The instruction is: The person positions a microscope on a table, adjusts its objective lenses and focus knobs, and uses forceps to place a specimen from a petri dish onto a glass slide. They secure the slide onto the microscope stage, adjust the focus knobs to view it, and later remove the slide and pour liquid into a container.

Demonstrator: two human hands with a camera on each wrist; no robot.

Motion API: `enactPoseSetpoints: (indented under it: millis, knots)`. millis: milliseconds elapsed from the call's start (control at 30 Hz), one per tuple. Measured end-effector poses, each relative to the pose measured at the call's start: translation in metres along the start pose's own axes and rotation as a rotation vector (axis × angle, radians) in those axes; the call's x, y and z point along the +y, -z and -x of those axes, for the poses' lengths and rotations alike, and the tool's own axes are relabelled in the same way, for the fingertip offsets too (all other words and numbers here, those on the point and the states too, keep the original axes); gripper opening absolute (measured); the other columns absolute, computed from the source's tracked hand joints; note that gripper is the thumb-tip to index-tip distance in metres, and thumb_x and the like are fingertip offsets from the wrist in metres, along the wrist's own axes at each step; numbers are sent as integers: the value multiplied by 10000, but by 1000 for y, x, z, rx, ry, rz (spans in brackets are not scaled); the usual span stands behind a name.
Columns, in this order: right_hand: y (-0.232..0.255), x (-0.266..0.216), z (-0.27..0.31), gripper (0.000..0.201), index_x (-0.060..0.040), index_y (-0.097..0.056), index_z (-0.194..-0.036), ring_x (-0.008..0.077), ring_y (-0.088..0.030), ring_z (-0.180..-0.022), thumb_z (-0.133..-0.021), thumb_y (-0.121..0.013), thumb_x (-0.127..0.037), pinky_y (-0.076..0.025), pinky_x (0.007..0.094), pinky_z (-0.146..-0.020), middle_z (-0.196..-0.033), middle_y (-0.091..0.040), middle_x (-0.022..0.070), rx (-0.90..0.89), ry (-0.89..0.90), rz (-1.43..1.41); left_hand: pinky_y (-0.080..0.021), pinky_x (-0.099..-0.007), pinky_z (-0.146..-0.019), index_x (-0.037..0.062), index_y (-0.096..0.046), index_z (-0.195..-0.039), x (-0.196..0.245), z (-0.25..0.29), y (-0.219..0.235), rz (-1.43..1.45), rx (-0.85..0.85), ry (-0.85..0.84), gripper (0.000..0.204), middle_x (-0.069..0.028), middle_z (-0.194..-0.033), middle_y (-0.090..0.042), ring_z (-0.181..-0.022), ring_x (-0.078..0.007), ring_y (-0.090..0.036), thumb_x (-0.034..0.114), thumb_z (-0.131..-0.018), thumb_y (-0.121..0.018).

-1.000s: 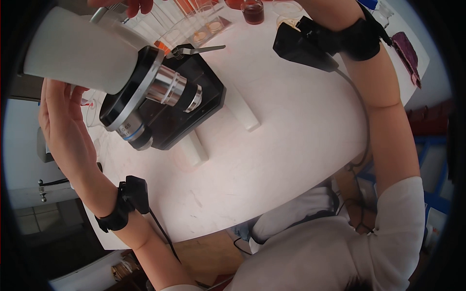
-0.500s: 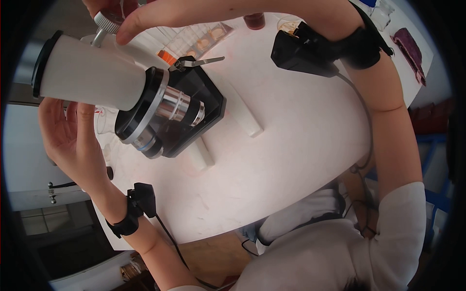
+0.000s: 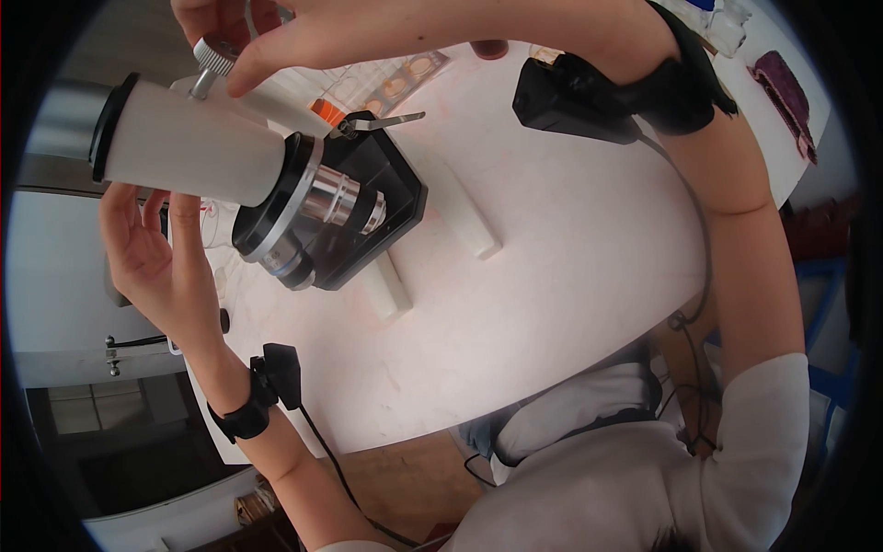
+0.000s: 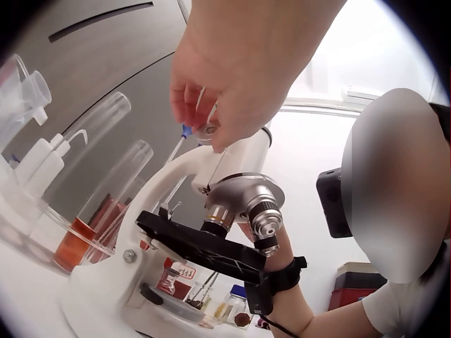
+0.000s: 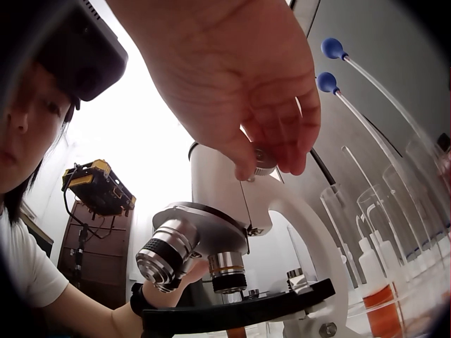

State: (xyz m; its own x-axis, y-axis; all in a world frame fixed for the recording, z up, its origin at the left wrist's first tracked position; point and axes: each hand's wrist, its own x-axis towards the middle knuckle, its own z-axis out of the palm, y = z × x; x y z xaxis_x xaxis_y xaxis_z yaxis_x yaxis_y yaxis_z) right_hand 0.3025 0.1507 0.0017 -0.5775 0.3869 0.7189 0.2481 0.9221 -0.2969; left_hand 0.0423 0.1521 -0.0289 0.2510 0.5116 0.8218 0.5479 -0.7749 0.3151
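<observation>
A white microscope (image 3: 198,138) stands in front of me, its black stage (image 3: 391,179) under the silver objectives (image 3: 336,198). On the far side of its body, my right hand (image 3: 294,41) pinches a ridged silver focus knob (image 3: 217,55) between thumb and fingers. The right wrist view shows that knob (image 5: 264,160) at the fingertips. My left hand (image 3: 152,253) is at the opposite side, its fingertips partly hidden behind the tube. In the left wrist view this hand (image 4: 232,77) pinches the other knob (image 4: 206,132). A metal stage clip (image 3: 391,120) sticks out over the stage.
Glass tubes and a vessel of orange liquid (image 4: 74,243) stand close beside the microscope. Droppers with blue bulbs (image 5: 328,82) rise among them. A clear tray with round wells (image 3: 405,83) and a dark red bottle (image 3: 489,48) lie beyond. A purple pouch (image 3: 786,101) is far right.
The head view has shifted, so the tube's upper end now shows and the microscope's head sits further right. My right hand has come fully into view at its knob; the left stays beside the tube.
</observation>
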Motion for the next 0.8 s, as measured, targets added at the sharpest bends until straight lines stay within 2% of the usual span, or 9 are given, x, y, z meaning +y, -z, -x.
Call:
enactPoseSetpoints:
  millis: [133,233,333,433,500,533,633,700,800]
  knots:
    - [-1,15,-3,221,110,-553,-861,335,-616,-707,-807,-575,-102,-486,359,-660,-782,-603,266,-156,37,28,-433,-260,-811,-7,-523,-1043,-6,-2,-6,61,-48,20,251,-68,-953,-575,-882,-130,-557,59,-821,-618]
    - [-8,2,3,270,116,-552,-859,347,-611,-704,-844,-534,-153,-485,362,-655,-773,-598,272,38,16,105,-434,-251,-797,-12,-521,-1060,-6,-4,-4,84,-99,69,235,-66,-950,-583,-869,-119,-556,97,-858,-574]
    - [7,-6,-6,304,115,-556,-877,350,-604,-681,-880,-469,-176,-486,374,-659,-795,-602,264,-183,-300,-23,-433,-244,-778,-16,-528,-1066,-6,-5,-6,146,-122,171,251,-62,-937,-592,-860,-107,-553,170,-899,-519]
    - [2,25,-3,299,113,-559,-936,343,-597,-693,-896,-434,-156,-482,393,-669,-805,-597,262,-337,27,-34,-433,-243,-754,-15,-540,-1059,-5,-4,-14,229,-125,275,303,-50,-924,-595,-845,-102,-552,247,-925,-466]
    - [-38,51,-4,311,105,-565,-975,335,-589,-717,-915,-394,-147,-477,395,-692,-817,-598,241,42,265,371,-433,-246,-745,-12,-548,-1054,-7,-3,-18,266,-130,321,333,-43,-920,-594,-837,-102,-554,281,-934,-441]
    - [-43,56,-4,311,105,-565,-975,335,-589,-717,-915,-394,-147,-477,395,-692,-817,-598,241,38,282,364,-435,-250,-743,-6,-551,-1048,-6,-3,-19,317,-161,352,341,-41,-918,-594,-830,-106,-555,294,-936,-433]
    - [-38,46,-5,332,89,-571,-991,318,-583,-732,-923,-399,-187,-467,379,-684,-810,-600,223,76,229,453,-437,-260,-749,10,-561,-1024,-9,-5,-16,390,-213,367,356,-36,-908,-594,-822,-111,-556,323,-940,-412]
    - [-22,17,-1,343,68,-575,-995,300,-581,-697,-920,-420,-228,-455,359,-662,-791,-608,199,-45,-60,98,-437,-259,-752,13,-561,-995,-5,-6,-22,380,-147,373,344,-34,-903,-595,-823,-103,-553,321,-938,-421]
    - [-18,17,-14,346,63,-569,-914,279,-577,-659,-908,-456,-264,-440,335,-622,-728,-597,189,-118,-242,65,-431,-254,-758,16,-555,-990,-12,-6,-19,273,-169,244,333,-33,-903,-597,-833,-109,-552,318,-934,-429]
